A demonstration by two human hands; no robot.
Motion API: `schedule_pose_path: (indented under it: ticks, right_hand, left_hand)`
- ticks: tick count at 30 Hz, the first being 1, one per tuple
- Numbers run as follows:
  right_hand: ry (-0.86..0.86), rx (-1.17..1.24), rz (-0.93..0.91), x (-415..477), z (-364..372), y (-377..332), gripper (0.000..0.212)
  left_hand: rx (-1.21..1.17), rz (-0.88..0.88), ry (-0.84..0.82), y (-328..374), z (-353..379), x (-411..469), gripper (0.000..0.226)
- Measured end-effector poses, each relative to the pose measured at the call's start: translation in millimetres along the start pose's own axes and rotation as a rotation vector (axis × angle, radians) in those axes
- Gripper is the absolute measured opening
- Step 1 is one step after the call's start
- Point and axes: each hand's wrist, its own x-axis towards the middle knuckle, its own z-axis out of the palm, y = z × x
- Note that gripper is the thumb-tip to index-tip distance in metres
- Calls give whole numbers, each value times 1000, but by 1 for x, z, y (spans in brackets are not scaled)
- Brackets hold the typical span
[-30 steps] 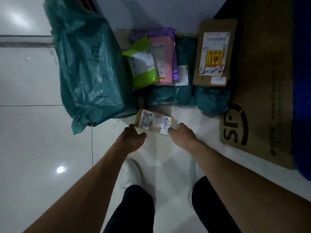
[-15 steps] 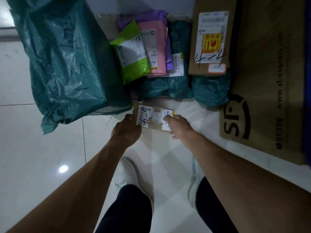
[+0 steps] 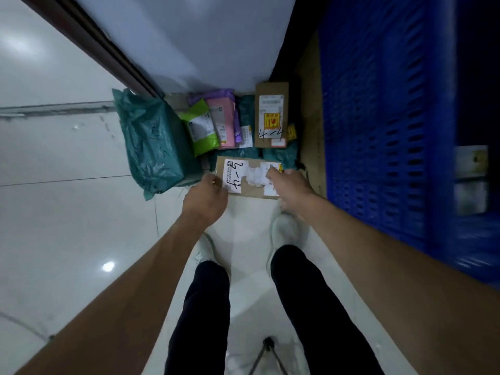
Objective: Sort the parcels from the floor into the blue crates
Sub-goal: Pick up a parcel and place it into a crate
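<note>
A small brown cardboard parcel (image 3: 247, 186) with white labels and a handwritten number is held off the floor between both hands. My left hand (image 3: 205, 203) grips its left end and my right hand (image 3: 293, 189) grips its right end. Behind it on the floor lie a large green plastic parcel (image 3: 151, 142), a lime green mailer (image 3: 201, 131), a pink mailer (image 3: 223, 123), a purple one (image 3: 216, 93) and a brown box with a yellow sticker (image 3: 272, 115). A tall blue crate wall (image 3: 378, 117) stands at the right.
A white wall (image 3: 189, 41) and a dark door frame (image 3: 89, 41) close off the back. The floor is glossy white tile (image 3: 67, 226). My legs and white shoes stand below the parcel. A brown cardboard sheet (image 3: 311, 104) leans by the crate.
Both hands have lifted the small brown parcel up from the floor. The view has pulled back and up, so the blue crate now shows at the right.
</note>
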Motion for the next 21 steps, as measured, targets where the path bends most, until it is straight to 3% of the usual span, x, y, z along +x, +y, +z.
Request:
schedule_pose_path:
  ticks: [5,12,15,21]
  right_hand:
    - [-2,41,-116,-109,-71,-36,42]
    - [29,149,-163,-234,-164,-61,46]
    - [65,218,-169,-273,-194,-58,44]
    - [165,370,-161,-315,-240,-38,51]
  left_hand:
    - [-82,44,108,62,-72,-96,33]
    - [-165,95,189,143,-135,-207,21]
    - [-148,124,154,178,-149,-244,22]
    - [-149,226,44,228,-155,-274,45]
